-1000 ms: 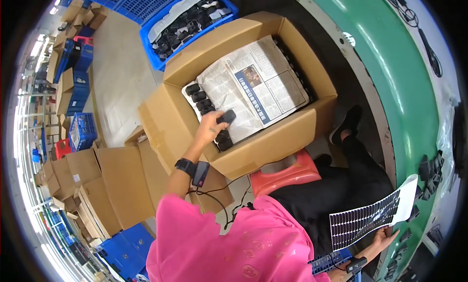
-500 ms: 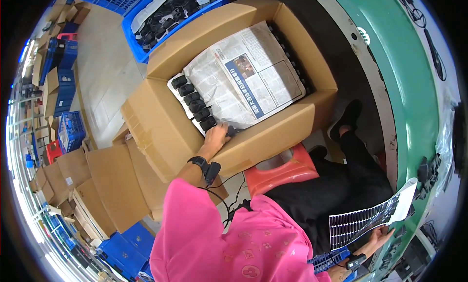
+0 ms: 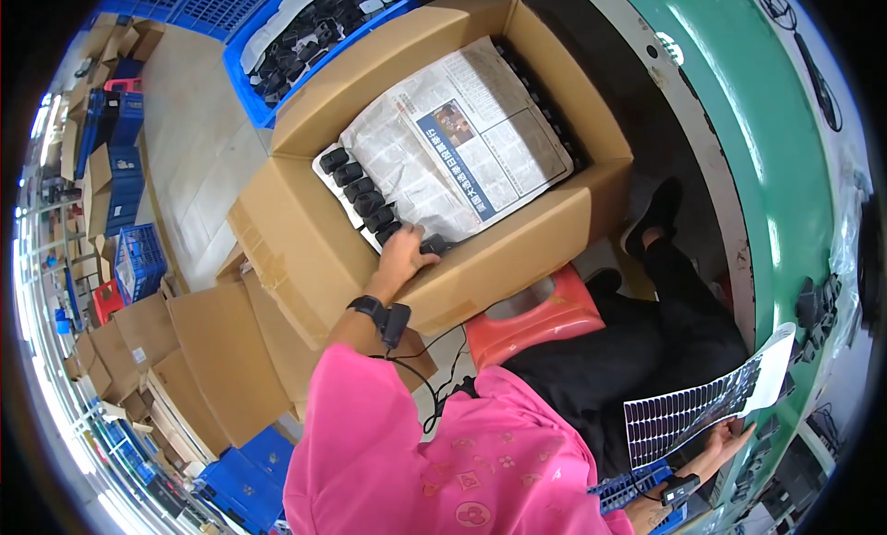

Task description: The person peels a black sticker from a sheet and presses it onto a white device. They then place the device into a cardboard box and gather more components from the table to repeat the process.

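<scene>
"So, how did the hands stand?"

"Nearest, the right hand had its fingers stretched out, off whatever they'd hold, by the lower edge of a dark gridded panel. The left hand was bent around a black piece in the box's near corner; I couldn't tell whether its fingers were clamped on it."

"How far along was it?"

"One row of black pieces lined the newspaper's left side, nearly full by my judgement. Most of the newspaper was uncovered, so plenty looked left to lay."

"And the containers?"

"The cardboard box held all that, plus dark bits peeking past the newspaper's right edge. Beyond, a blue crate held jumbled black parts and pale paper."
</scene>
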Available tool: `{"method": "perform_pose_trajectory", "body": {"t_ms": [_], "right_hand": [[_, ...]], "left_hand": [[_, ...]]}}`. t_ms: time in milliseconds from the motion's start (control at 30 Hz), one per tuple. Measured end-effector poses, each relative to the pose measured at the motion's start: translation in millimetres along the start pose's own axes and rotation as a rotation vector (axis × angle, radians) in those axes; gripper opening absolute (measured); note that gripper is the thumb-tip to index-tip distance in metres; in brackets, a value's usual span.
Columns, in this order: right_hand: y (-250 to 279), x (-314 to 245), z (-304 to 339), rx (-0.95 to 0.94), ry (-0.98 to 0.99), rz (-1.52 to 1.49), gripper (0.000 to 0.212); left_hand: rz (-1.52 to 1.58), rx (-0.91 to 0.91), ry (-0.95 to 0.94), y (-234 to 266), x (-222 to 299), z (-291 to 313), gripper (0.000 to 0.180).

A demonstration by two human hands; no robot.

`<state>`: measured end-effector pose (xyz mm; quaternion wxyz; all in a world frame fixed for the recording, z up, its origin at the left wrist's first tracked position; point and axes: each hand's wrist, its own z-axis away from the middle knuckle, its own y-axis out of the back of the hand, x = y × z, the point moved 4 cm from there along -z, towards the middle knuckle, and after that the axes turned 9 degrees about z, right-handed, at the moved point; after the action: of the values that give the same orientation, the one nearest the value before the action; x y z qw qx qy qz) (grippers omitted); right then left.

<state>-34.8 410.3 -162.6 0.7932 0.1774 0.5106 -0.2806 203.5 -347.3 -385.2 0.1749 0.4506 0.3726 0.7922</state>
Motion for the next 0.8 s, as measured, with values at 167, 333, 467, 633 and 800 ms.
{"method": "perform_pose_trajectory", "body": {"t_ms": [167,333,467,633,800], "right_hand": [[21.5,-4.1,-18.6,-0.006,0.033,0.046,0.046],[3.3,1.7,-3.9,0.028,0.017,0.017,0.047],[5.5,-0.6,-3.8,0.024,0.019,0.003,0.045],[14.2,1.8,-17.5,-0.026,-0.03,-0.007,0.047],[-9.4,4.7,3.8,0.011,-0.012,-0.007,0.047]], "left_hand": [[0.014,0.033,0.101,33.5,-28.9,8.6,0.032],[-0.152,-0.259,0.393,5.9,-25.0,28.8,0.04],[-0.136,-0.231,0.463,-5.5,-32.5,35.1,0.042],[-0.109,-0.259,0.504,-1.5,-40.2,37.7,0.041],[-0.113,-0.19,0.561,24.8,-13.8,31.6,0.035]]}}
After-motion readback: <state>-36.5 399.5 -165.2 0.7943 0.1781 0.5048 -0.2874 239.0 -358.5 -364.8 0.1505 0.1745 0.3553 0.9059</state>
